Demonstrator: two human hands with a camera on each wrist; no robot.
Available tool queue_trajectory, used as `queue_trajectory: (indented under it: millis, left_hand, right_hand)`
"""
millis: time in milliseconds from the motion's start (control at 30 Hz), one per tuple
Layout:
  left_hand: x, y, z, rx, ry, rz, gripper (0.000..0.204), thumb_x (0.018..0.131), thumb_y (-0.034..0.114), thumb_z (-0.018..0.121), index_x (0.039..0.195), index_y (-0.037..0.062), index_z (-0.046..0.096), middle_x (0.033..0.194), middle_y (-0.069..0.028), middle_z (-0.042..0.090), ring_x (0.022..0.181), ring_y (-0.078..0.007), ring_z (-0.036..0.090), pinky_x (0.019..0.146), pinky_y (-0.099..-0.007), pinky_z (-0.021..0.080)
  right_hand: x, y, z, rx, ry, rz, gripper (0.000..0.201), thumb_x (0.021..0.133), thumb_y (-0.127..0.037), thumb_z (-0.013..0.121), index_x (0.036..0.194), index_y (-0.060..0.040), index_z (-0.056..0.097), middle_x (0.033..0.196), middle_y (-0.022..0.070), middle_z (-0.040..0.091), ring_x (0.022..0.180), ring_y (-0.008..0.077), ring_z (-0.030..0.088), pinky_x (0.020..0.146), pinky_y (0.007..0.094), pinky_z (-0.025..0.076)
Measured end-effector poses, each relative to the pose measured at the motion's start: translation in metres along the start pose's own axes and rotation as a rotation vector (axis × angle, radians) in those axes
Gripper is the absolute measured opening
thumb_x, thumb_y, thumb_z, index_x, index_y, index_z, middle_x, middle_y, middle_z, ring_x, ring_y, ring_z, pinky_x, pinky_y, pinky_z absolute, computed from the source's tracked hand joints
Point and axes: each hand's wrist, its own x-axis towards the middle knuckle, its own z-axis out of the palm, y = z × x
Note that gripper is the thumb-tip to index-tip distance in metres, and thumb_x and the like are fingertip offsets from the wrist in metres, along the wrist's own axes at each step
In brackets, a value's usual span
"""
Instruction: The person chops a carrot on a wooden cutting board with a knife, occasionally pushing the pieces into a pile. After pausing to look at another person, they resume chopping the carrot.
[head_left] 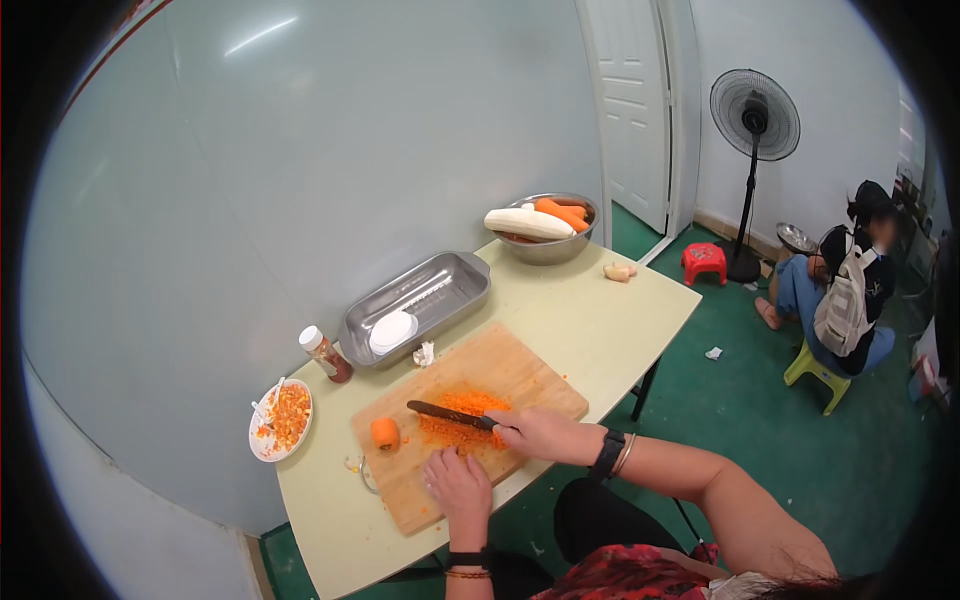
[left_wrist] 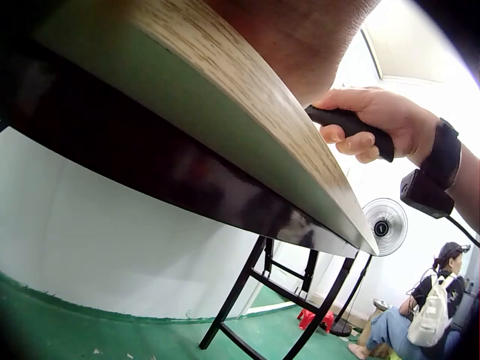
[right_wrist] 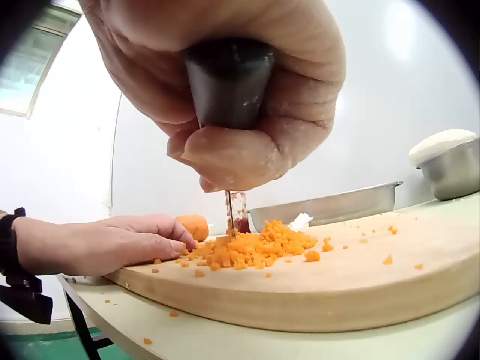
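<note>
My right hand (head_left: 548, 436) grips the black handle (right_wrist: 229, 84) of a dark-bladed knife (head_left: 447, 412), whose blade lies across a heap of chopped carrot (head_left: 462, 432) on the wooden cutting board (head_left: 505, 360). In the right wrist view the blade stands on edge among the orange bits (right_wrist: 262, 246). My left hand (head_left: 460, 488) rests on the board's near edge, fingers extended beside the heap, holding nothing; the right wrist view shows it flat (right_wrist: 105, 244). A carrot piece (head_left: 384, 433) sits on the board's left part, beyond my left fingertips.
Behind the board are a metal tray (head_left: 425, 300) with a white disc and a capped bottle (head_left: 326, 355). A bowl of chopped food (head_left: 263, 449) stands left, a steel bowl of vegetables (head_left: 548, 252) back right. A person (head_left: 868, 300) sits beyond the table, near a fan (head_left: 755, 115).
</note>
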Motion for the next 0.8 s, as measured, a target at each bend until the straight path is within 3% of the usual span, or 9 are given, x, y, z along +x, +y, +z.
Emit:
queue_trajectory:
  millis: [233,333,533,800]
  left_hand:
    - [-0.001,-0.002,0.003,0.019,-0.003,-0.001,0.034,0.086,0.019,0.063,0.115,0.0007,0.058,0.118,-0.0195,0.055,0.113,-0.0389,0.051,0.094,-0.0512,0.041]
    - [-0.002,-0.003,0.003,0.017,-0.003,-0.009,0.033,0.086,0.018,0.063,0.114,0.0012,0.058,0.118,-0.0192,0.055,0.113,-0.0387,0.051,0.094,-0.0512,0.041]
    - [-0.001,-0.002,0.003,0.005,-0.004,-0.005,0.033,0.086,0.019,0.063,0.114,0.0014,0.058,0.118,-0.0191,0.055,0.113,-0.0386,0.051,0.094,-0.0512,0.041]
    - [-0.001,-0.002,0.002,-0.001,-0.019,-0.014,0.032,0.087,0.018,0.062,0.114,0.0013,0.058,0.117,-0.0192,0.055,0.113,-0.0387,0.05,0.094,-0.0517,0.041]
  right_hand:
    - [0.001,0.008,0.007,-0.05,-0.015,0.002,0.033,0.098,-0.022,0.051,0.126,-0.0068,0.058,0.08,0.024,0.066,0.072,0.0424,0.065,0.064,0.0514,0.051]
    - [0.004,0.003,-0.002,0.067,0.052,-0.003,0.033,0.098,-0.022,0.051,0.126,-0.0062,0.059,0.081,0.0243,0.066,0.072,0.0422,0.065,0.064,0.0512,0.051]
    - [0.001,0.005,-0.005,-0.035,-0.006,0.064,0.033,0.098,-0.022,0.051,0.126,-0.0062,0.06,0.081,0.0247,0.066,0.072,0.0415,0.065,0.064,0.0506,0.052]
    - [-0.001,0.011,-0.003,-0.023,0.023,0.013,0.034,0.098,-0.022,0.051,0.128,-0.0068,0.059,0.08,0.0242,0.066,0.071,0.041,0.065,0.063,0.0501,0.051]
